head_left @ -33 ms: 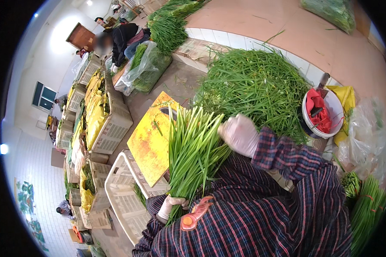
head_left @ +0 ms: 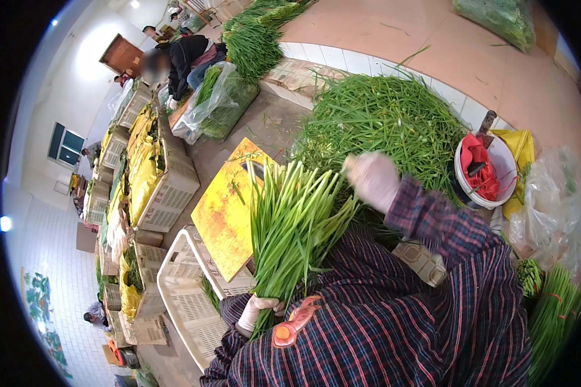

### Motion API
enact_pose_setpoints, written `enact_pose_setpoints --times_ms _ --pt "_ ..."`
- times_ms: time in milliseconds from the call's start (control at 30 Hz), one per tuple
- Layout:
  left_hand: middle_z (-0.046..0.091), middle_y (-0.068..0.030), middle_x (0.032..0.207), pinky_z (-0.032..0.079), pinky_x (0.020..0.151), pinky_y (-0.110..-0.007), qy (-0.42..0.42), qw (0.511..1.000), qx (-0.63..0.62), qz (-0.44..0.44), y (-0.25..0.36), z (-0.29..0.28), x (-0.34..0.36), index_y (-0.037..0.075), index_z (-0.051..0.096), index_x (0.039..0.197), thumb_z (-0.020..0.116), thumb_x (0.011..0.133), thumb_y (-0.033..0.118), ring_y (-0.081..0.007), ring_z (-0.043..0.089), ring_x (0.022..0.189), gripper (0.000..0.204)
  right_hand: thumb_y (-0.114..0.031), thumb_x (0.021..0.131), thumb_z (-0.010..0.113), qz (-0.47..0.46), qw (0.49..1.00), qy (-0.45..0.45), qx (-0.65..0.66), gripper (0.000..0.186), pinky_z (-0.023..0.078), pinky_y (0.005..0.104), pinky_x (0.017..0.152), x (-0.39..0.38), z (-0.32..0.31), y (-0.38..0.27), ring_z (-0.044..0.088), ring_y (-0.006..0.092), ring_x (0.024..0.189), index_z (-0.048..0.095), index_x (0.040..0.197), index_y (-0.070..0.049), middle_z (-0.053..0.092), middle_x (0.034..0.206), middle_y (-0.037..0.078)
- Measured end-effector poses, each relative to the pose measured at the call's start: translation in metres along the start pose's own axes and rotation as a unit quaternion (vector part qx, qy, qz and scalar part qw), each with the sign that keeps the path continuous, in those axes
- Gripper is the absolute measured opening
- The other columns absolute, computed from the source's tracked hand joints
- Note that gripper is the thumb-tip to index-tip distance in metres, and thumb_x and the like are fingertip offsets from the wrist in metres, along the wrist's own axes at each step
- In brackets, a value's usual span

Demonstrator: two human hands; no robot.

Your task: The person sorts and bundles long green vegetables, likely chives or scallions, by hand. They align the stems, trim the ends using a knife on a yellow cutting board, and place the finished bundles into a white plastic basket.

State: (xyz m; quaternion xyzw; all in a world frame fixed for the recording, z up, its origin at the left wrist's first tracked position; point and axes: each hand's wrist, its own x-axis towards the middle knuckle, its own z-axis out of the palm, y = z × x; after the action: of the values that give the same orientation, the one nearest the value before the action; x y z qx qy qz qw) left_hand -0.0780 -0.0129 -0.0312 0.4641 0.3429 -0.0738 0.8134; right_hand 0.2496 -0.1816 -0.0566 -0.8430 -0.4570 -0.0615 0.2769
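Observation:
In my left hand [head_left: 261, 309], wearing a pale glove, is the lower end of a thick bunch of long green chives [head_left: 297, 226]. The fingers are wrapped round the stalks, and the bunch fans upward with its paler cut ends at the top. My right hand [head_left: 373, 184], also gloved, is just right of those ends, smeared by motion, so its fingers cannot be made out. Beyond it lies a large heap of loose green leaves [head_left: 387, 122]. Left of the bunch a yellow board [head_left: 223, 213] rests on a white plastic crate [head_left: 174, 264]; a dark curved handle shows on the board.
At the right stand a white bucket [head_left: 510, 158] with red strips, a clear plastic bag [head_left: 549, 206] and banded green bundles [head_left: 555, 309]. Crates lined with yellow [head_left: 168, 187] run along the left. A co-worker [head_left: 187, 61] bends over greens at the far left.
My right hand has moved a little to the right and up, away from the cut ends. The bunch's upper part spreads slightly further right. My left hand stays where it was.

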Motion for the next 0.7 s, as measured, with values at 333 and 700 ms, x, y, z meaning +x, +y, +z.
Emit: enact_pose_setpoints --times_ms 333,700 --pt "0.048 -0.0056 0.067 0.038 0.056 -0.028 -0.014 0.998 -0.062 -0.018 -0.012 -0.023 0.012 0.001 0.05 0.091 0.059 0.069 0.005 -0.0146 0.045 0.06 0.023 -0.051 0.07 0.065 0.174 0.809 -0.546 -0.128 0.071 0.044 0.0332 0.089 -0.058 0.003 0.118 0.054 0.031 0.105 0.051 0.121 -0.003 0.058 0.113 0.017" --pt "0.049 -0.0064 0.069 0.039 0.056 -0.029 0.002 0.999 -0.047 0.009 -0.001 -0.006 0.0 -0.003 0.05 0.102 0.061 0.067 0.005 -0.0158 0.044 0.06 0.038 -0.048 0.079 0.058 0.134 0.889 -0.419 0.128 0.053 0.046 0.0375 0.081 -0.05 0.044 -0.01 0.059 0.0317 0.092 0.06 0.103 -0.001 0.063 0.096 0.019"
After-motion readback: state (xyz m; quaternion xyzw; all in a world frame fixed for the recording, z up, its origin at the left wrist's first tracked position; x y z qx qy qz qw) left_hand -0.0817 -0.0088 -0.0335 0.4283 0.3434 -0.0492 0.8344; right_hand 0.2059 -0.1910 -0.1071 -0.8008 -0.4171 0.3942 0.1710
